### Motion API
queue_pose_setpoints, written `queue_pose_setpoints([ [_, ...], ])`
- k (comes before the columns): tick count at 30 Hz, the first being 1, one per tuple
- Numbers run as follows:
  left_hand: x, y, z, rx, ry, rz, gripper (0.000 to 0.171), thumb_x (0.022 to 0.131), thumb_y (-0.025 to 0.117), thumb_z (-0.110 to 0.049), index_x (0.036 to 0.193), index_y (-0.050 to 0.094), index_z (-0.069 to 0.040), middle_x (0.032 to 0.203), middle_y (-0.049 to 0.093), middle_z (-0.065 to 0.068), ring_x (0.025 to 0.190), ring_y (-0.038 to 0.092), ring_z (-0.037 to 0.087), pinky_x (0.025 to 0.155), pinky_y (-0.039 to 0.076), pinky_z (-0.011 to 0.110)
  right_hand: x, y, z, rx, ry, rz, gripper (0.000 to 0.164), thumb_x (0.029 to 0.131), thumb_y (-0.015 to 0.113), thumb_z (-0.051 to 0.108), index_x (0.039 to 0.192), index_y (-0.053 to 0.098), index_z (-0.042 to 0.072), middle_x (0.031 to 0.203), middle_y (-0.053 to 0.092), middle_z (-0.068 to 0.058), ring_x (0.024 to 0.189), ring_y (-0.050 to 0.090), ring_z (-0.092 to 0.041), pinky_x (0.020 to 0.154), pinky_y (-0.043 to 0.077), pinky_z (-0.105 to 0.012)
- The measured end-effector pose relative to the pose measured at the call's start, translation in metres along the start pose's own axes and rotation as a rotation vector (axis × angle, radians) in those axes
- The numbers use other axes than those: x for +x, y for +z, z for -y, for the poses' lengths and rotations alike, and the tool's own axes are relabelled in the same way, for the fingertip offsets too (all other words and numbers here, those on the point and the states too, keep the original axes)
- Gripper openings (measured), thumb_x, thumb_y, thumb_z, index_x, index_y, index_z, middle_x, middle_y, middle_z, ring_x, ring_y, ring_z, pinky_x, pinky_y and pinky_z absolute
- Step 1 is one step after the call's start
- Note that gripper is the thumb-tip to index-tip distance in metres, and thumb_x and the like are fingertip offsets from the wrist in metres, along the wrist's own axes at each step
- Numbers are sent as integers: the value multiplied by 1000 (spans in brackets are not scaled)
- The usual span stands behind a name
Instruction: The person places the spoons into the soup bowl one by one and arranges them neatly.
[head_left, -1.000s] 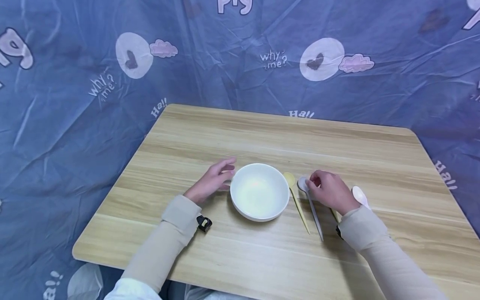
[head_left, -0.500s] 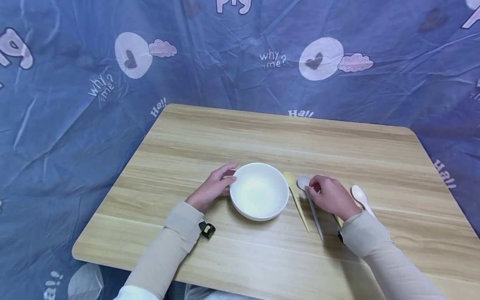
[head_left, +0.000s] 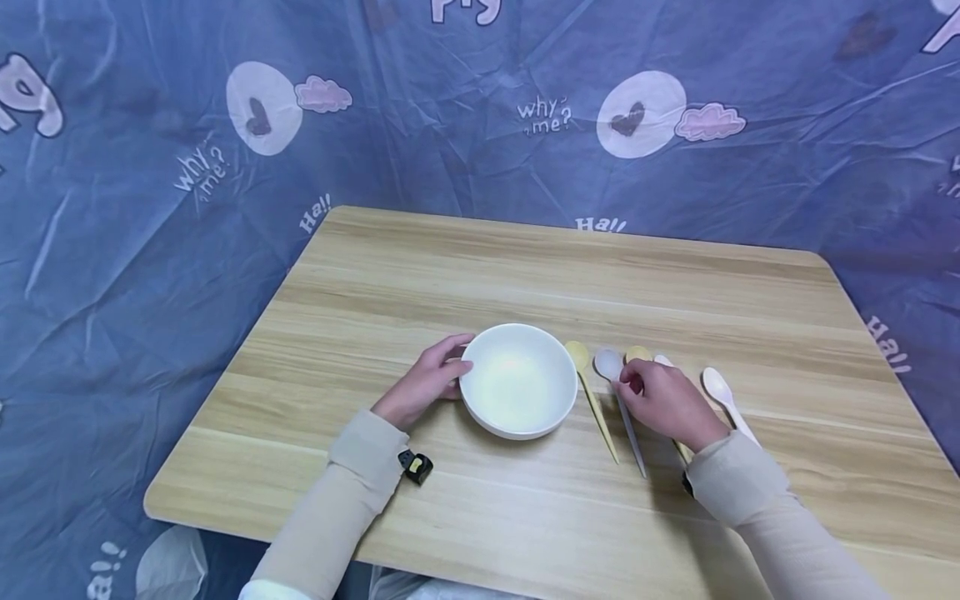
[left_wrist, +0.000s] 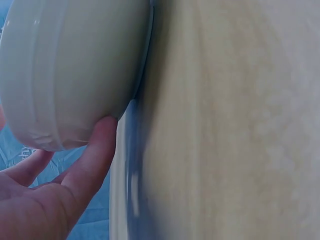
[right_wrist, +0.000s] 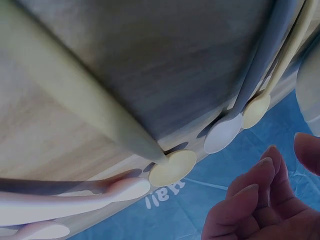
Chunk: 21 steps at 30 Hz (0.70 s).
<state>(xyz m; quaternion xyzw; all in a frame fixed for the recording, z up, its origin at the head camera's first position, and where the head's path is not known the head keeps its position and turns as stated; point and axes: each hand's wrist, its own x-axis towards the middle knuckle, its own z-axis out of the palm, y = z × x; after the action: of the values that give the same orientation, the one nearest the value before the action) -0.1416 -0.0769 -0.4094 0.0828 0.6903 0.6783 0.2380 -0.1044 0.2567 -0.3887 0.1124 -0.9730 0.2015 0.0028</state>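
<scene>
A white bowl (head_left: 517, 383) stands on the table, and my left hand (head_left: 423, 379) holds its left side. The thumb lies at the rim, while in the left wrist view fingers (left_wrist: 95, 150) touch the outer wall low down. My right hand (head_left: 667, 400) hovers over a row of spoons, fingers loosely bent and nothing between them. Nearest the bowl lies a yellow spoon (head_left: 579, 357), then a grey-lilac spoon (head_left: 608, 365). A second yellow spoon (right_wrist: 172, 167) and a white spoon (right_wrist: 127, 190) are partly hidden under the right hand in the head view. Another white spoon (head_left: 718, 388) lies farther right.
The wooden table (head_left: 360, 283) has rounded corners and ends close to the person in front. A blue printed cloth (head_left: 450, 125) hangs behind and to the sides.
My left hand has moved slightly down and onto the bowl's side. The right hand has shifted a little right and down, uncovering the second yellow spoon's head and a white spoon tip.
</scene>
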Motion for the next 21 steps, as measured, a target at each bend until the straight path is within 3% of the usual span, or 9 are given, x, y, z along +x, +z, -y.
queue_pose_setpoints([
  [8, 0, 2, 4, 4, -4, -21, 52, 93, 49, -9, 144, 36, -13, 135, 44, 18, 98, 58, 26, 73, 54, 35, -6, 1, 0, -3, -19, 18, 10, 85, 62, 17, 84, 64, 7, 70, 58, 2, 65, 50, -13, 60, 42, -29],
  [21, -3, 7, 5, -14, -17, -43, 58, 90, 50, -5, 145, 33, -13, 137, 43, 20, 97, 59, 27, 73, 55, 36, -18, 6, 4, 5, -28, 56, 5, 84, 64, 15, 81, 63, 10, 67, 55, 7, 63, 48, -9, 58, 42, -28],
])
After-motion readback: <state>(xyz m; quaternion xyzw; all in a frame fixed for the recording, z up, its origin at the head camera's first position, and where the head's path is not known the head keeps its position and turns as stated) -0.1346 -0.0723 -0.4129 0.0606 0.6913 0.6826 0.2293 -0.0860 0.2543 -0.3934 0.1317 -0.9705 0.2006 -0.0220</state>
